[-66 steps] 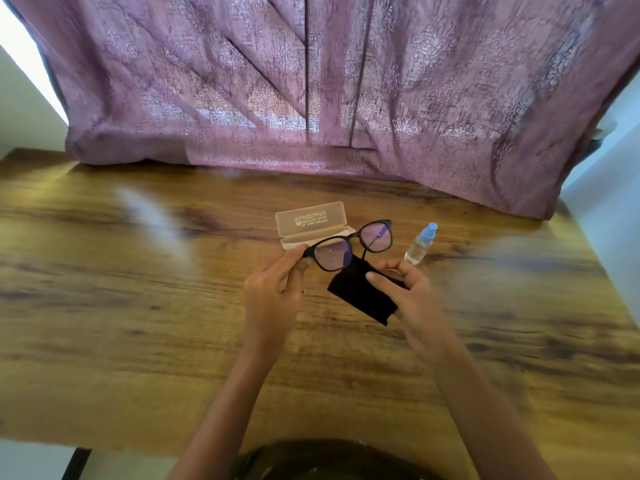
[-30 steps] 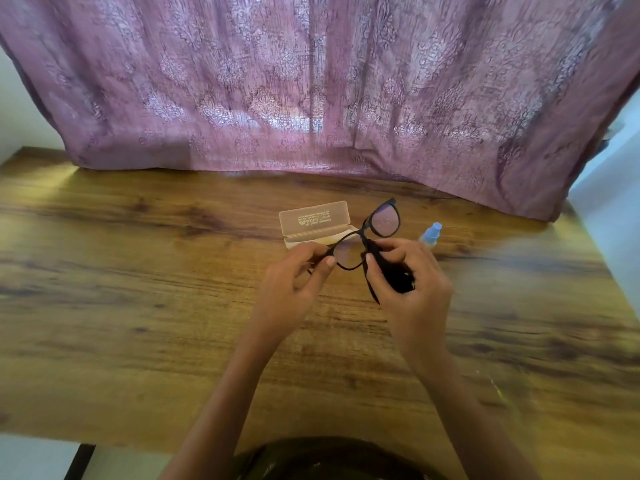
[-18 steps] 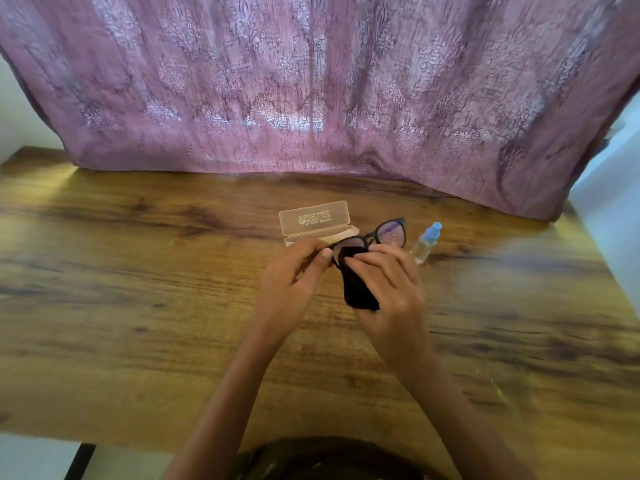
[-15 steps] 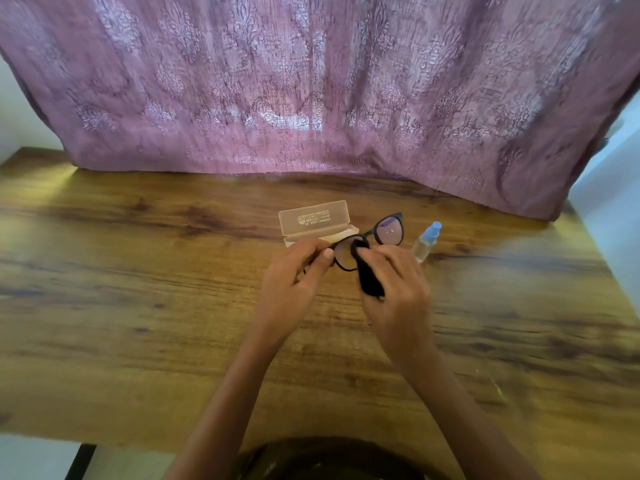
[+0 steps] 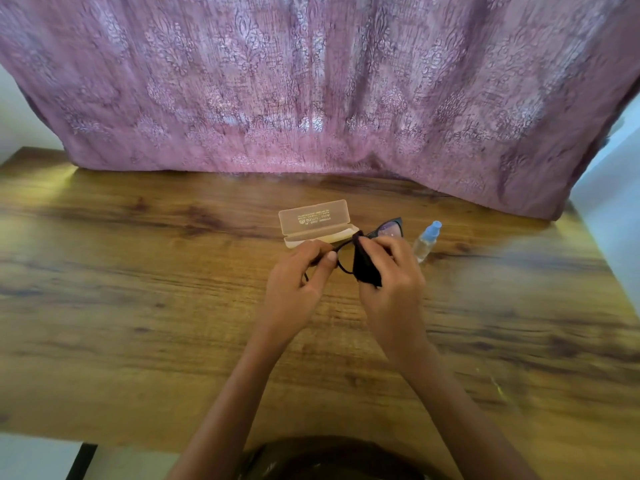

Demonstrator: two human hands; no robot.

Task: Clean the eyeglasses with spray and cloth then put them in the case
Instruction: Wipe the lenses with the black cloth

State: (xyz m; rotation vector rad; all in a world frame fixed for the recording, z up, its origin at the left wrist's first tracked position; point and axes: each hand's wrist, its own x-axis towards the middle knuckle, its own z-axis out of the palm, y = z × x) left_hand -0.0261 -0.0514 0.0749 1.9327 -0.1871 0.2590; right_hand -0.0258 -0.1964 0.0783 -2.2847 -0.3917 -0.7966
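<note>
Surface [image 5: 138,306]: wood, carries the open case [image 5: 313,220] and spray bottle [image 5: 426,242].
Left hand [image 5: 294,285]: pinches one end of the eyeglasses [image 5: 389,229].
Right hand [image 5: 391,282]: pinches the cloth [image 5: 365,268] around one lens.
Eyeglasses: held just before the case; light, probably fragile, so hold by the rim.
Cloth: soft, black.

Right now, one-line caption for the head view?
Left hand holds glasses; right hand presses black cloth against them.
</note>
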